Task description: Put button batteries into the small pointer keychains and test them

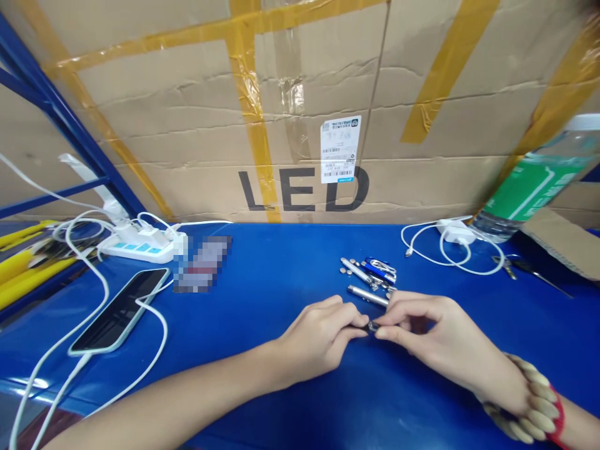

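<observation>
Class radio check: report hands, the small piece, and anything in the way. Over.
Left hand, right hand: both pinching small shiny piece. Piece mostly hidden by grip. Nothing seen blocking; silver tube lies just beyond.

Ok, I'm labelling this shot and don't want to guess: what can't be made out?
Small item between left hand and right hand: head view, mostly covered by fingers.
Shipping label fine print: head view, too small.
Purplish item beside smartphone: head view, pixelated.
Bottle cap: head view, cut by right edge.
</observation>
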A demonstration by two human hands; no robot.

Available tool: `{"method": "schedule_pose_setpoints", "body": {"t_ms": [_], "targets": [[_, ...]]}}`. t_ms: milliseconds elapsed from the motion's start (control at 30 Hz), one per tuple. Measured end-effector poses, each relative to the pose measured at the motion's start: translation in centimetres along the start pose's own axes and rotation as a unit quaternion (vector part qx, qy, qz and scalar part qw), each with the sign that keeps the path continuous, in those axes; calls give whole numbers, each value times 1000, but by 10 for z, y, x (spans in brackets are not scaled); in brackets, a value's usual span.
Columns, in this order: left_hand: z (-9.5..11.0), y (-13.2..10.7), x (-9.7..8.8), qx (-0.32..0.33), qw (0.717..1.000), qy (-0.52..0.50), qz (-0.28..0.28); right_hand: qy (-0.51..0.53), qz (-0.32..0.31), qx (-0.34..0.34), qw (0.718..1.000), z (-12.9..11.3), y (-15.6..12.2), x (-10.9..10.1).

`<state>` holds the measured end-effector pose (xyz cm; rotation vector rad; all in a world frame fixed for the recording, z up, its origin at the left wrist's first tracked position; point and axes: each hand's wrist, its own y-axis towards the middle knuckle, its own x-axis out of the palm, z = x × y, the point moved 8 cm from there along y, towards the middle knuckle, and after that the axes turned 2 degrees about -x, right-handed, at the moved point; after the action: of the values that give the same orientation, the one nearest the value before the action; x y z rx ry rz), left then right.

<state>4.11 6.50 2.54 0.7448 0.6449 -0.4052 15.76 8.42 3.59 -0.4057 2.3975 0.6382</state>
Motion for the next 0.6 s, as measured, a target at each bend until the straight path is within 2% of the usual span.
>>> {"method": "schedule_pose_setpoints", "body": {"t_ms": [133,333,600], "targets": [[2,0,-2,13,1000,20,19,28,-23,34,999,5,-1,6],[7,0,-5,21,998,50,38,129,-67,109,983,13,-1,17],[9,2,-1,23,998,60,-14,164,-92,101,977,14,0,22]]}}
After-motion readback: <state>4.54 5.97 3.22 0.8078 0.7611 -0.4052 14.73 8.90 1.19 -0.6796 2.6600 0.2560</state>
